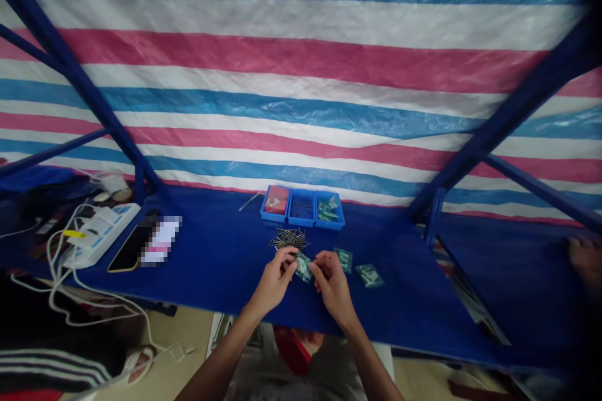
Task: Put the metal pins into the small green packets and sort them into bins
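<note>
Two bare forearms (pixel 374 351) come up from the near edge, and the fingers of the left hand (pixel 277 277) and right hand (pixel 333 280) pinch one small clear packet (pixel 303 267) between them, above the blue tabletop (pixel 211 257) — partly covered by the fingertips. Just right of the right hand lie two more packets (pixel 370 276), apart from each other. Beyond the held packet, between the hands and the bins, sits one heap of slim metal pieces (pixel 288 237), too many to count. Three blue bins (pixel 330 224) stand in a row behind it: the left one holds something reddish, the middle one a few dark slim pieces, the right one greenish packets. One thin rod (pixel 249 202) lies left of the row. Farther left are one phone (pixel 128 249), a blurred-out patch beside it, and a white power strip (pixel 102 235) with tangled white cables (pixel 54 285). Two thick slanted blue posts (pixel 89 91) flank the tabletop before a striped sheet (pixel 301 62); past the right one, another person's hand (pixel 586 260) shows dimly.
</note>
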The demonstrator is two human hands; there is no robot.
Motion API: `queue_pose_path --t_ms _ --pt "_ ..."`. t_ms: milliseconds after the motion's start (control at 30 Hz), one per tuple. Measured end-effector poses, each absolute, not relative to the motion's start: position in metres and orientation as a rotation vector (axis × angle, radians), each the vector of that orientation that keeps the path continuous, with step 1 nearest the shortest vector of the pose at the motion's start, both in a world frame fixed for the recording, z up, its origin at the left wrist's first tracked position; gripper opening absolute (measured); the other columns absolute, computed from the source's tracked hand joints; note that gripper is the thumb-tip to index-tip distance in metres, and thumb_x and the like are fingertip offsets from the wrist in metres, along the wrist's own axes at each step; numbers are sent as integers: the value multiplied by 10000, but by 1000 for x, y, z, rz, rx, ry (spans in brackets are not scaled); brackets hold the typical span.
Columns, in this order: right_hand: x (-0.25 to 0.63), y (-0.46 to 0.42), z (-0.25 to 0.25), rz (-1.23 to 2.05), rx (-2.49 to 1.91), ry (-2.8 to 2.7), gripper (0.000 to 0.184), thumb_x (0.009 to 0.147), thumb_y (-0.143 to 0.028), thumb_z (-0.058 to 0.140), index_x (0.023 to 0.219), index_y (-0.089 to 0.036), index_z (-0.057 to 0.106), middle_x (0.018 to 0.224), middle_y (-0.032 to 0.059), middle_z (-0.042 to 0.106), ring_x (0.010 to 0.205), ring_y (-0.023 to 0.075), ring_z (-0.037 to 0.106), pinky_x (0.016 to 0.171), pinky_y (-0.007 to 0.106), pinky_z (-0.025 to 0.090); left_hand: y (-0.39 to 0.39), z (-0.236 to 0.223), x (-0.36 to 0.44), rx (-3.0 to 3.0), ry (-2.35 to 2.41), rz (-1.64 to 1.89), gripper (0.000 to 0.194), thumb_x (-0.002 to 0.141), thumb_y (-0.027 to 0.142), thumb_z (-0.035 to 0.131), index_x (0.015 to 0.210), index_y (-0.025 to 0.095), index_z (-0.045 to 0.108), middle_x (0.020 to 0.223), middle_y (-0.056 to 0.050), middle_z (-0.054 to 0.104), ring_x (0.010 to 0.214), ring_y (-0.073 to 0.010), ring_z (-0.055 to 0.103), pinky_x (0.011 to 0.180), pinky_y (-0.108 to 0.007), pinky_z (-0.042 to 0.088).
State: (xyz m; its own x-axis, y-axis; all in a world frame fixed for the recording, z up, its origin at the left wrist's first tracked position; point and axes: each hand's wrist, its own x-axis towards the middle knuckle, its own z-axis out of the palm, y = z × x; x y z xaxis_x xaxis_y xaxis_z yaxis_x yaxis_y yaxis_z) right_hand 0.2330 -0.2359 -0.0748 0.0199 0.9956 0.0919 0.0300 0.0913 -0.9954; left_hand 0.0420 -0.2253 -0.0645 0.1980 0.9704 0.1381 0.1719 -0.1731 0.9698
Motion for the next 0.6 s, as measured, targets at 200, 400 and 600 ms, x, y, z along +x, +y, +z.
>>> queue_pose_path --t_ms 200,400,600 --pt "237 -235 -75 1105 -1196 -1262 312 1011 -514 590 1066 -219 676 706 -14 580 589 162 532 552 270 454 -225 -66 40 1555 1104 1033 307 1054 405 541 1234 222 709 965 -43 674 731 -150 584 648 -240 447" --pt "238 -237 -71 1112 -1173 -1314 299 988 -483 646 1140 -233 706 820 15 639 633 163 571 567 272 488 -225 -61 40 1603 1134 1053 284 1014 416 625 1161 205 746 916 -36 696 772 -167 581 721 -256 447" --pt "235 -237 -69 1048 -1195 -1305 325 1001 -563 621 1056 -247 676 926 43 636 598 155 564 498 271 478 -225 -59 44 1674 1176 1062 422 1058 509 547 868 177 725 805 -29 640 737 -165 569 688 -258 418"
